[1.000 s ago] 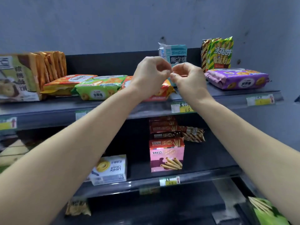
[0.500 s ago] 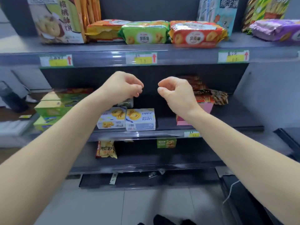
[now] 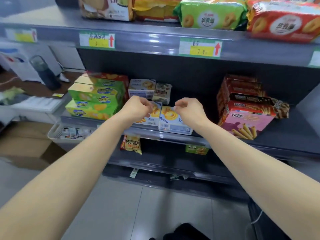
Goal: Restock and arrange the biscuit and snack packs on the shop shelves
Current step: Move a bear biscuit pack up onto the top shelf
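My left hand (image 3: 136,110) and my right hand (image 3: 189,110) hover side by side in front of the middle shelf (image 3: 173,136), fingers curled shut, holding nothing. Just behind them lie two white-and-blue cookie boxes: one (image 3: 173,121) under my right hand, the other (image 3: 152,116) partly hidden by my left hand. Green biscuit boxes (image 3: 97,96) are stacked to the left. A pink-and-red wafer-stick box (image 3: 245,120) stands at the right. On the top shelf lie a green biscuit pack (image 3: 211,14) and a red one (image 3: 284,23).
Price tags (image 3: 200,48) line the top shelf's edge. A yellow chip bag (image 3: 131,144) and a small green box (image 3: 196,149) sit on the lower shelf. A white basket (image 3: 57,135) and cardboard boxes (image 3: 22,144) stand on the floor at left. A dark bottle (image 3: 45,73) stands behind.
My hands have come down from the top shelf to the middle shelf and moved slightly apart. The view has dropped and closed in on the middle shelf.
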